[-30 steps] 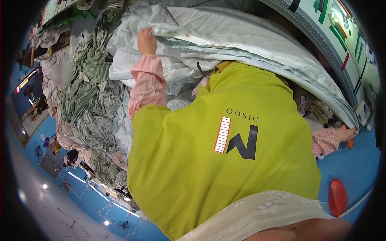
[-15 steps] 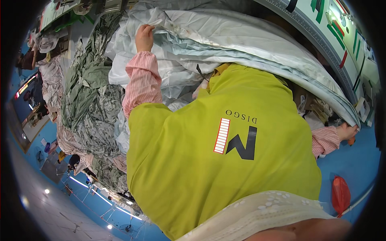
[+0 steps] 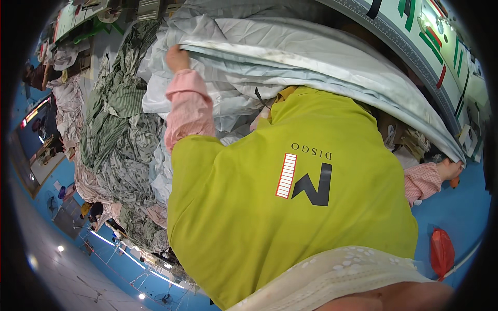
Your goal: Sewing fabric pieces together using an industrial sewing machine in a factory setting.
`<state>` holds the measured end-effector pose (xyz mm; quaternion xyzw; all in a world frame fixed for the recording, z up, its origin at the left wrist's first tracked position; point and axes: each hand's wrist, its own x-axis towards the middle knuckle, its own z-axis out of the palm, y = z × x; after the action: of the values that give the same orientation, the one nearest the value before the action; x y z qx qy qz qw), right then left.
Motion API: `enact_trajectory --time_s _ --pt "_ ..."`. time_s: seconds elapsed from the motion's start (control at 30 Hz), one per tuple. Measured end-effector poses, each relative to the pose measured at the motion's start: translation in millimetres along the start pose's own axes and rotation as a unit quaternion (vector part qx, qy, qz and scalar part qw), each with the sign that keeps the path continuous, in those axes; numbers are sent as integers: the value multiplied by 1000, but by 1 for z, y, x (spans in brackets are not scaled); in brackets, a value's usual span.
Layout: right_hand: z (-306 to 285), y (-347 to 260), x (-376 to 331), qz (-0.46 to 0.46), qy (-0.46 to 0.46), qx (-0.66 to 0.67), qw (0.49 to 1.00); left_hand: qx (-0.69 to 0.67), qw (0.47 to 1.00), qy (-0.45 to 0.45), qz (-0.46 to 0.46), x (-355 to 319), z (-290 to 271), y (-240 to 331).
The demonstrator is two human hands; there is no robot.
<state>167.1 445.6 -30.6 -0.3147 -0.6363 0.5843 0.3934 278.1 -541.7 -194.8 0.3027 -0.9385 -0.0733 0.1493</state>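
Observation:
A long white and pale blue fabric sheet (image 3: pixel 311 62) stretches across in front of me, its near edge drawn into a fairly straight line. At the edge's left end my left hand (image 3: pixel 178 58) is closed, gripping the cloth between thumb and fingers. Far to the right, my right hand (image 3: pixel 450 169) is closed around the sheet's other end, which hangs down there; some of its fingers are hidden. Loose white folds of the same cloth lie beneath my left forearm. Both arms are spread wide in pink striped sleeves.
Crumpled green and grey patterned fabric (image 3: pixel 124 129) is heaped at my left. A white machine or table (image 3: pixel 415 46) with a ruler-marked edge curves along the far right. A red plastic bag (image 3: pixel 441 253) is at the lower right, by the blue floor. My yellow-green apron (image 3: pixel 249 207) fills the middle.
My left hand has moved slightly left and down with the cloth. The sheet's near edge has gone from wrinkled to straighter and tighter. My right hand stays almost in place.

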Motion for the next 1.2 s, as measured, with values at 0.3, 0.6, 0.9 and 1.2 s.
enact_trajectory --time_s 0.3,0.6,0.9,1.2 --pt "-53 28 85 -98 -109 -153 977 -158 978 18 -134 85 -147 -27" --pt "-81 30 51 -409 -111 -680 598 -110 986 -41 -117 32 -111 -13" --pt "-83 36 63 -331 -111 -692 631 -195 975 -37 -104 52 -151 -18" --pt "-100 47 63 -311 -167 -679 644 -459 807 -103 -358 37 -123 -4"
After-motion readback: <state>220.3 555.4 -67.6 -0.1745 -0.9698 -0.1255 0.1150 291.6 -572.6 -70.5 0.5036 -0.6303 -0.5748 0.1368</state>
